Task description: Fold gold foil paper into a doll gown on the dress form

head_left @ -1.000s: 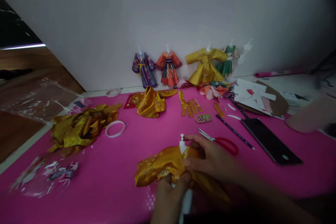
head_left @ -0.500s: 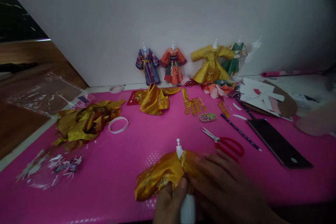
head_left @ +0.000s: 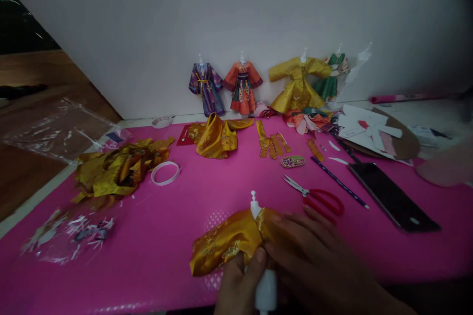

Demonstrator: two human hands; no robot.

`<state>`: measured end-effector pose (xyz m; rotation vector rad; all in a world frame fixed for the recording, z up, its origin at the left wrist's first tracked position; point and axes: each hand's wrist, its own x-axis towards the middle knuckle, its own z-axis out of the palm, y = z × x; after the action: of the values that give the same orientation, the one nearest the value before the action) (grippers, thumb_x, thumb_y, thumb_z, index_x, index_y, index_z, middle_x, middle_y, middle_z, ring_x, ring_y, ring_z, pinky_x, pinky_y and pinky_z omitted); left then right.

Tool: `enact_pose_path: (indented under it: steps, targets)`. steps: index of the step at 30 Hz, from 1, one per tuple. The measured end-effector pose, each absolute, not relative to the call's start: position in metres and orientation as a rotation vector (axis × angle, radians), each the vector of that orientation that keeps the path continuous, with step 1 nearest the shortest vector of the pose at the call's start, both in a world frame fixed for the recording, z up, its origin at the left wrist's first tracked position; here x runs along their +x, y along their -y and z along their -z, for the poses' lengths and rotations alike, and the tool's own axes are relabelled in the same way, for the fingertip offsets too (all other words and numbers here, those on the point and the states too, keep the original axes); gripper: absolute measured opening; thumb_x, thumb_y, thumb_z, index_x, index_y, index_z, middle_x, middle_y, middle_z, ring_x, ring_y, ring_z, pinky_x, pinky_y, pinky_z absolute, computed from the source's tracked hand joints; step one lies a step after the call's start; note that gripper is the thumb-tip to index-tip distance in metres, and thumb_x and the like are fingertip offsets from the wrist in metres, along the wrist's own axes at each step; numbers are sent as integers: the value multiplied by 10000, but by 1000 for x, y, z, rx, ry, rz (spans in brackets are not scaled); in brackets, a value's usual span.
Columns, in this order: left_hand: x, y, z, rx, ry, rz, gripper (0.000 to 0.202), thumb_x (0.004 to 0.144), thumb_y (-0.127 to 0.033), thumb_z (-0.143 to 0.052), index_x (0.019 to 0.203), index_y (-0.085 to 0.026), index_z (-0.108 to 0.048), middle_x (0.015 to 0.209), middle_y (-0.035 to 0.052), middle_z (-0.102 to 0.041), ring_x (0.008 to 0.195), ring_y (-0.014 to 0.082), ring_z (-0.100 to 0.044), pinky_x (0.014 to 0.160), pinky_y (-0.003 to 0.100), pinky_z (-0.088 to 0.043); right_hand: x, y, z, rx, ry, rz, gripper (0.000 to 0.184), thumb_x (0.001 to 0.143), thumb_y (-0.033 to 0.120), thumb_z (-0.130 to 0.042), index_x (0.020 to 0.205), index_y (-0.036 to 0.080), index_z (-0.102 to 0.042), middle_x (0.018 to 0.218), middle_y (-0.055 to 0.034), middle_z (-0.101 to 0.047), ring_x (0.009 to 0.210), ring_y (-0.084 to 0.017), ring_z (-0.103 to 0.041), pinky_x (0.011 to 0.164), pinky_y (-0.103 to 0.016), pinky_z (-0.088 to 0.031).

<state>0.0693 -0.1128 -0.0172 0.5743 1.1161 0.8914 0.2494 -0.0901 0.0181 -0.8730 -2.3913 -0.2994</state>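
Note:
A small white mannequin form (head_left: 254, 203) wearing a golden brocade robe (head_left: 221, 241) lies on the pink table mat (head_left: 207, 192) close to me. My left hand (head_left: 240, 280) grips the form's white base, thumb pressed on the fabric. My right hand (head_left: 314, 256) lies flat over the robe's right side, fingers spread toward the collar. Red-handled scissors (head_left: 314, 197) lie just beyond my right hand.
Finished miniature robes stand against the white wall: purple (head_left: 205, 83), orange (head_left: 242, 83), gold (head_left: 297, 83), green (head_left: 330, 78). Gold fabric scraps (head_left: 118, 170), a tape ring (head_left: 165, 173), a folded gold garment (head_left: 216, 138), a pencil (head_left: 338, 182), a dark phone (head_left: 393, 197) and paper patterns (head_left: 369, 133) lie around.
My right hand went from pinching the collar beside the form's neck to lying flat over the robe's right side. The robe and form shifted slightly nearer to me.

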Motion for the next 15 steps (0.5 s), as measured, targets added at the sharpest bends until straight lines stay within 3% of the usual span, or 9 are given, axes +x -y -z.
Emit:
enact_pose_path:
  steps: [4, 9, 15]
  targets:
    - [71, 112, 11, 596, -1117, -912, 653, 693, -625, -775, 1095, -116, -701, 1045, 160, -755, 973, 318, -697, 798, 357, -534, 248, 88, -19, -897, 2395, 276, 265, 994, 277, -459, 1137, 225, -676, 1208, -64, -719, 1123, -234, -602, 1025, -394, -344]
    - [71, 113, 7, 636, -1202, -911, 557, 686, -616, -780, 951, -127, -751, 1005, 151, -771, 1049, 345, -676, 881, 387, -531, 248, 88, -17, -898, 2395, 238, 265, 966, 223, -482, 1156, 230, -667, 1217, -65, -712, 1131, -233, -608, 1013, -397, -370]
    - [70, 117, 15, 513, -1311, -952, 468, 710, -561, -776, 967, -169, -764, 1098, 149, -763, 1194, 360, -613, 985, 385, -503, 249, 87, -18, -910, 2401, 204, 255, 976, 242, -477, 1145, 242, -669, 1226, -66, -713, 1133, -227, -618, 1023, -402, -374]
